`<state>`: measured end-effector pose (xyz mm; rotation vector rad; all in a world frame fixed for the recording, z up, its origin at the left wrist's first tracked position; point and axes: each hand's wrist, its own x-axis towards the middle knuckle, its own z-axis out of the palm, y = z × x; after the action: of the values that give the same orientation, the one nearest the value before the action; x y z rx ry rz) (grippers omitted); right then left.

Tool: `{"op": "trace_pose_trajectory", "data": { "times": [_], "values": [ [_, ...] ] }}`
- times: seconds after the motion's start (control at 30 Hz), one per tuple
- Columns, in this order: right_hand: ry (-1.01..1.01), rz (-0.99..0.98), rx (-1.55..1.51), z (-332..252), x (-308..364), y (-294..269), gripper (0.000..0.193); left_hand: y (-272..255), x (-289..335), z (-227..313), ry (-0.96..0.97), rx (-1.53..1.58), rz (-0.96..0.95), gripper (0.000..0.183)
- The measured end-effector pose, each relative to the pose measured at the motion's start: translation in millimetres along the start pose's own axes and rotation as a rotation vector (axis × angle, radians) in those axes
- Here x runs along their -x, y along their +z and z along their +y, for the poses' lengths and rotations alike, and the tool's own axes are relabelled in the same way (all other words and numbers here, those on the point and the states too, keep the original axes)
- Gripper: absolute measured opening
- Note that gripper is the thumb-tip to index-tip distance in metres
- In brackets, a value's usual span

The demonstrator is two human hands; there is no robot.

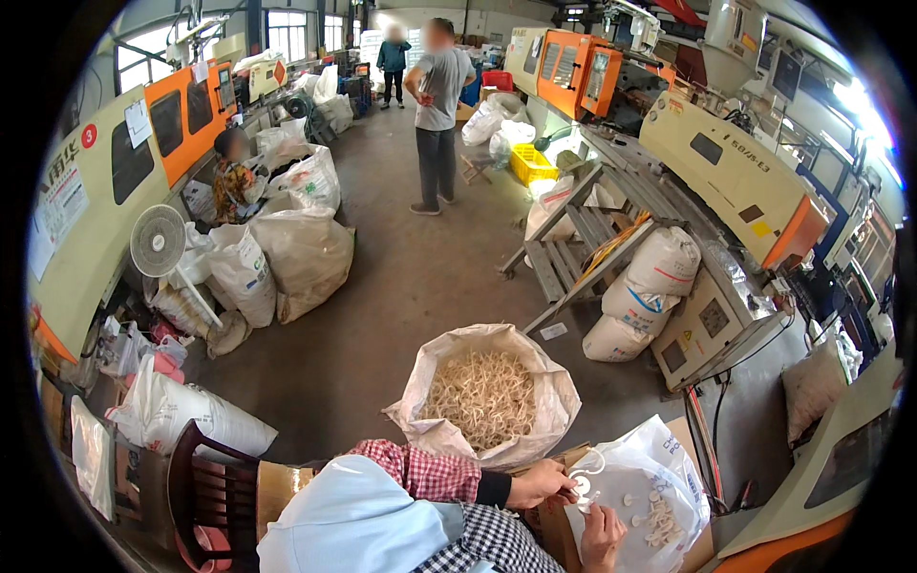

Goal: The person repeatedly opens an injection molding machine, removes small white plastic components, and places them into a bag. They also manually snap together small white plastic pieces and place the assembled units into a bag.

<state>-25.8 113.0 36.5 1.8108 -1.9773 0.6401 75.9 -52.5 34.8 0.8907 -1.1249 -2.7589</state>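
My left hand (540,485), in a dark cuff and red checked sleeve, is closed on a white plastic piece (582,485) with a round disc and a curved hook-like arm. Just below it, my right hand (602,537) has its fingers bent in a pinch close to the piece's lower end; whether they grip it is hard to make out. Both hands are above the edge of a box (554,523) lined with a white plastic bag (626,456). Inside the bag lie several small white plastic pieces (661,523).
An open woven sack (564,396) full of thin curled pale pieces stands beyond my left arm. A dark wooden chair (212,477) is at the left. Metal steps (564,267) and stacked sacks (630,310) stand right. Other people (441,86) are farther off among machines.
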Motion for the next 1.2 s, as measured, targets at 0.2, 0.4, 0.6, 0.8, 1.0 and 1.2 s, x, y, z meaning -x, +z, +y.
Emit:
{"op": "trace_pose_trajectory", "data": {
  "times": [0.2,0.4,0.6,0.8,1.0,1.2],
  "values": [
    [0.919,-0.035,-0.473,-13,1,6,0.009,8,-2,-4,0.290,-0.124,-0.121,0.014],
    [1.084,-0.091,-1.368,-19,33,4,0.015,-8,-5,16,1.463,-1.259,-0.477,0.017],
    [1.564,0.334,-0.651,98,162,79,0.018,-5,-16,4,0.786,-0.746,-0.146,0.014],
    [1.510,-0.402,0.303,103,168,61,0.020,-15,-32,-5,0.408,-0.339,-0.102,0.017],
    [0.848,-0.083,-0.190,30,41,-9,0.021,-7,-31,-7,0.204,-0.272,-0.200,0.017],
    [0.283,0.087,-0.297,-20,-32,-36,0.020,3,-26,-9,0.067,-0.270,-0.412,0.021]
  ]
}}
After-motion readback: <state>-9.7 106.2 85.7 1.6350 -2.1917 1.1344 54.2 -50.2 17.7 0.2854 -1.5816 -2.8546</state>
